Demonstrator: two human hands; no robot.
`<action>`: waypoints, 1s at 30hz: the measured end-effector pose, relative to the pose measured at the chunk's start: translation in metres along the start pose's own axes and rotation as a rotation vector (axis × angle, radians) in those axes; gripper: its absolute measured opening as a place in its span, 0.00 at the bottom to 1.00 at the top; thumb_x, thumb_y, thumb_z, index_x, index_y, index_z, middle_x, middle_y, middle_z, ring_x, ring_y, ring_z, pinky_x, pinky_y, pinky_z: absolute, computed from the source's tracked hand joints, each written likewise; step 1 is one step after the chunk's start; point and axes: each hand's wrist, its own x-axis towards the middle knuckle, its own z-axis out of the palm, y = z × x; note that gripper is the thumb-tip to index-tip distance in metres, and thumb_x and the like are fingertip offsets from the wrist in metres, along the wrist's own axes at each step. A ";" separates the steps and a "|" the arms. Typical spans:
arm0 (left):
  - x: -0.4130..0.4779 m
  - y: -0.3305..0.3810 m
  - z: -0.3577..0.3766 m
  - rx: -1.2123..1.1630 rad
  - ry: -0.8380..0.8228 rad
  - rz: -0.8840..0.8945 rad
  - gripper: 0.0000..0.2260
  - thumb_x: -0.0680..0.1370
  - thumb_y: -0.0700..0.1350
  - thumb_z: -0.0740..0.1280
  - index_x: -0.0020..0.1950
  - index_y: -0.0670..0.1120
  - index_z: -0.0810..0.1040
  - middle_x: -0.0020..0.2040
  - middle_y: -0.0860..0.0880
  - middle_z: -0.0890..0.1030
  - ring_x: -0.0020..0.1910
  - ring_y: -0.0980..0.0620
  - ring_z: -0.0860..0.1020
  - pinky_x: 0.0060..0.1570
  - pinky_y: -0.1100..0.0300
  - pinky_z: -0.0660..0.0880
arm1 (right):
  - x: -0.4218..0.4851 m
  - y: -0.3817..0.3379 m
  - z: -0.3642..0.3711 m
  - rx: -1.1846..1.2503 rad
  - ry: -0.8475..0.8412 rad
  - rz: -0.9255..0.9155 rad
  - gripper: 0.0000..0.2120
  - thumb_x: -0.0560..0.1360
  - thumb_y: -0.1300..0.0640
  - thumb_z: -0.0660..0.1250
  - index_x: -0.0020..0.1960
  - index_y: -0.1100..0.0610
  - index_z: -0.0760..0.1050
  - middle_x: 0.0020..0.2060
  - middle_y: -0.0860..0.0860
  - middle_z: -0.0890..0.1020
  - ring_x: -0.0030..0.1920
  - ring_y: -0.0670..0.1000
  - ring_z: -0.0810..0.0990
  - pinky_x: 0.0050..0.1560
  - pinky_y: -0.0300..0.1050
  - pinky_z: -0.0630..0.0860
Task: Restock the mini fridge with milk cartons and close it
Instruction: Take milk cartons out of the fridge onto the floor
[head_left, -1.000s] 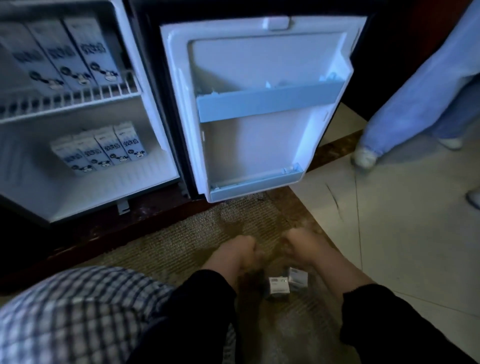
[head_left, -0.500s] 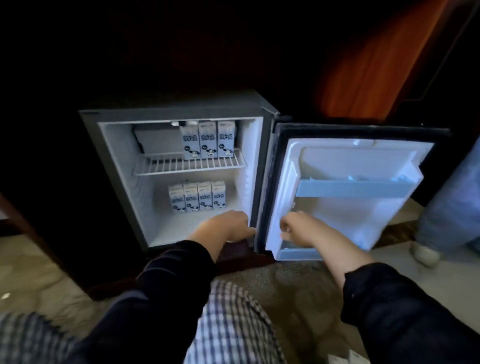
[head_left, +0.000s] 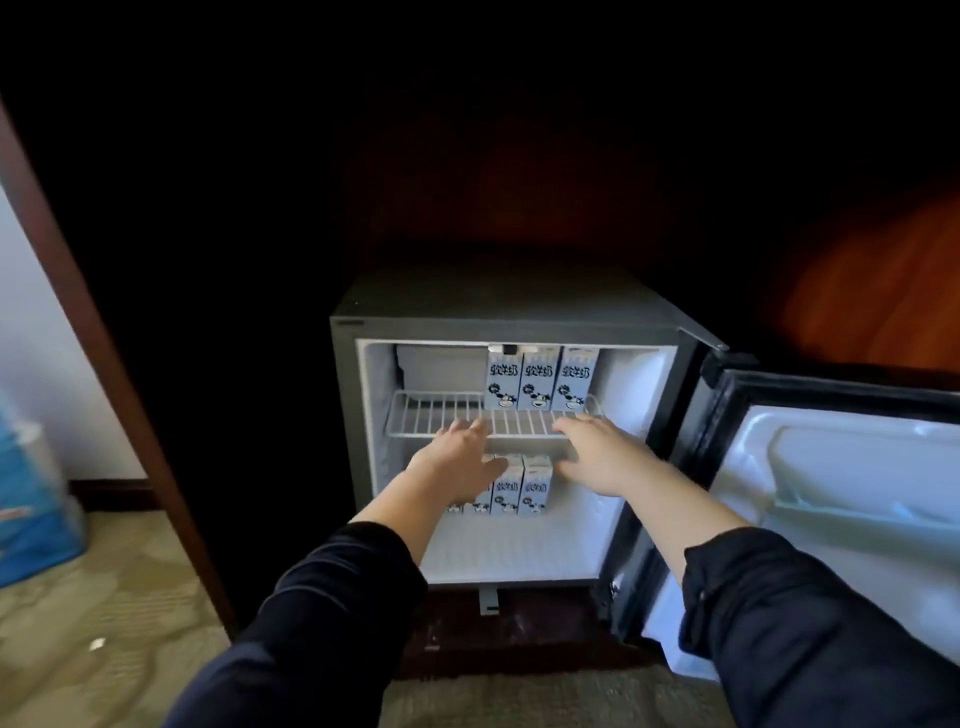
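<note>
Up to the shelf (head_left: 436, 415)
Left hand (head_left: 454, 460) and right hand (head_left: 605, 457) rose from fridge (head_left: 519, 301) sill, fingers uncurled.

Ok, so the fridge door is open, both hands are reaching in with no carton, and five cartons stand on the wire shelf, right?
Not five: the head view shows three cartons standing on the wire shelf, toward its right end. The rest holds: the fridge door is open, and the left hand and right hand reach in with no carton.

Left hand (head_left: 457, 460) and right hand (head_left: 605, 457), fingers straight, at the front of the white wire shelf (head_left: 436, 410); three blue-and-white milk cartons (head_left: 537, 379) upright at their twelve o'clock.
</note>
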 end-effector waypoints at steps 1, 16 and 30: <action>0.007 -0.005 0.001 0.000 0.043 -0.006 0.25 0.79 0.52 0.61 0.72 0.46 0.59 0.66 0.43 0.67 0.65 0.43 0.68 0.65 0.47 0.69 | 0.009 -0.001 0.001 -0.020 0.016 -0.011 0.18 0.75 0.54 0.65 0.63 0.55 0.68 0.60 0.51 0.73 0.61 0.54 0.71 0.55 0.51 0.73; 0.127 -0.021 -0.010 0.086 0.275 -0.003 0.27 0.77 0.54 0.64 0.70 0.44 0.61 0.70 0.43 0.65 0.70 0.43 0.61 0.67 0.45 0.64 | 0.111 0.015 0.024 -0.330 0.445 -0.030 0.35 0.70 0.48 0.71 0.71 0.57 0.62 0.68 0.54 0.69 0.70 0.57 0.64 0.70 0.49 0.57; 0.114 -0.014 0.015 -0.261 0.487 0.150 0.24 0.77 0.46 0.65 0.69 0.43 0.59 0.67 0.44 0.67 0.62 0.43 0.72 0.54 0.49 0.76 | 0.100 0.012 0.018 -0.156 0.497 -0.050 0.30 0.71 0.54 0.72 0.69 0.59 0.67 0.63 0.59 0.73 0.65 0.62 0.69 0.66 0.53 0.65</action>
